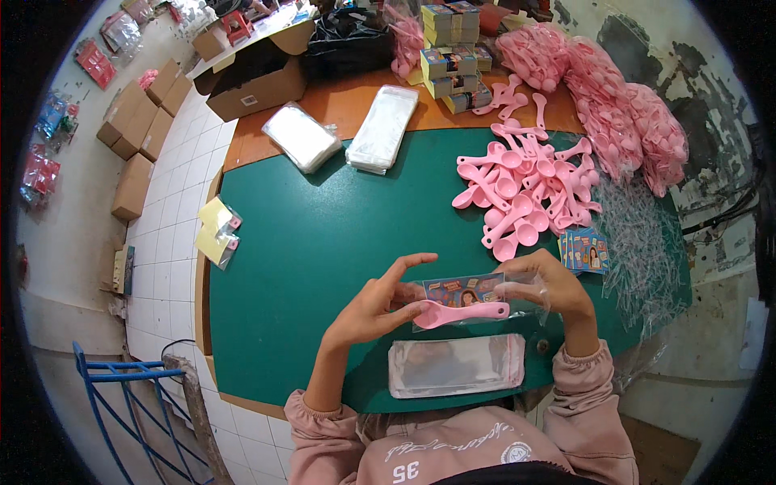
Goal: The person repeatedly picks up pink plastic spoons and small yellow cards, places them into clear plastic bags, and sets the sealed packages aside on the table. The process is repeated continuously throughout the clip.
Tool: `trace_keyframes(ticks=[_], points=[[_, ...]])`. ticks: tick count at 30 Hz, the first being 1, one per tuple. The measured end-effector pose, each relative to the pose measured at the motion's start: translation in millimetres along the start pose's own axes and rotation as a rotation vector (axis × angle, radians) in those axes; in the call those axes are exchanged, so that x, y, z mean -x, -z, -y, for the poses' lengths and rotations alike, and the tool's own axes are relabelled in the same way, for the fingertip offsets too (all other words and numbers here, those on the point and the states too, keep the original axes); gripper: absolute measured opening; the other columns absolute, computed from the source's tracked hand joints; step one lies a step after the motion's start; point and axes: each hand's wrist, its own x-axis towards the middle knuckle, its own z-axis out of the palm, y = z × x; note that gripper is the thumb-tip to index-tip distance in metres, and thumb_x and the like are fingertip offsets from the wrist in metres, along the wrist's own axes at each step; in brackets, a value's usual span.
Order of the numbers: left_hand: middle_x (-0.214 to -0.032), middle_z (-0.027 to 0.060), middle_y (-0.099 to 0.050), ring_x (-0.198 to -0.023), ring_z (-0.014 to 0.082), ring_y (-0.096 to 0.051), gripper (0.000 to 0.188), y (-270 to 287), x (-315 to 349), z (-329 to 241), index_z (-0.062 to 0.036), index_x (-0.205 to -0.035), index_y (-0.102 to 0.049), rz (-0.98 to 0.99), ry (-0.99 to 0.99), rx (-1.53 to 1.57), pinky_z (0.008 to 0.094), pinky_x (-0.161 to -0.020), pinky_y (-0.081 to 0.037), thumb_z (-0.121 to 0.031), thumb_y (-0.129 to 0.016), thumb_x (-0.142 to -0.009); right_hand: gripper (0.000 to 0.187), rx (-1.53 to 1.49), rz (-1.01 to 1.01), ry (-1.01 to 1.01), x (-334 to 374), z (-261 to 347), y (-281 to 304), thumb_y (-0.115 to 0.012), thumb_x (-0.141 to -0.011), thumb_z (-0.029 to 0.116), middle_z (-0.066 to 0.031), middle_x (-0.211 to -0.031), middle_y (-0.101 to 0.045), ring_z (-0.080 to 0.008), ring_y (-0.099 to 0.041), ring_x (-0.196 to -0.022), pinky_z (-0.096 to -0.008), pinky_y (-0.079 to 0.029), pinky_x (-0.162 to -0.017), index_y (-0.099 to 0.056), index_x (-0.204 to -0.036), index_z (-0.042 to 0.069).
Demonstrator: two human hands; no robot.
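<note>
Between my hands, above the green mat, is a clear plastic bag (529, 293) with a blue printed card (466, 291) showing through it. A pink measuring spoon (477, 313) lies along the card's near side; whether it is fully inside the bag I cannot tell. My left hand (373, 303) pinches the spoon's bowl and the bag's left end, thumb in front, index finger raised. At the right end, my right hand (550, 281) grips the bag's film with its fingers closed. Just below lies a stack of clear bags (457, 366) near the table's front edge.
A heap of pink spoons (529, 182) and a small stack of cards (584, 250) sit to the right, beside scattered clear film (638, 250). Two bag stacks (301, 137) (382, 129) lie toward the back. Packed pieces (217, 230) rest at the left edge; a cardboard box (255, 85) stands behind.
</note>
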Motion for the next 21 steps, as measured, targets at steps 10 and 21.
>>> trace_keyframes(ticks=[10, 21], points=[[-0.105, 0.0178, -0.054, -0.095, 0.0226, -0.057, 0.053, -46, -6, 32, -0.0124, -0.136, -0.008, -0.347, 0.067, 0.471, 0.0320, -0.078, -0.048, -0.017, -0.039, -0.093, 0.021, 0.564, -0.428, 0.437, -18, -4, -35, -0.065, -0.072, 0.011, -0.0116, -0.086, -0.058, -0.0254, -0.057, -0.077, -0.0314, -0.046, -0.067, -0.058, -0.090, 0.002], [-0.107, 0.0188, -0.054, -0.097, 0.0229, -0.056, 0.053, -43, -5, 43, -0.0127, -0.137, 0.001, -0.263, 0.146, 0.415, 0.0333, -0.086, -0.047, -0.008, -0.030, -0.094, 0.025, 0.782, -0.095, 0.486, -30, -30, -64, -0.065, -0.071, 0.011, -0.0123, -0.091, -0.049, -0.0284, -0.050, -0.088, -0.0371, -0.042, -0.075, -0.053, -0.092, 0.004]])
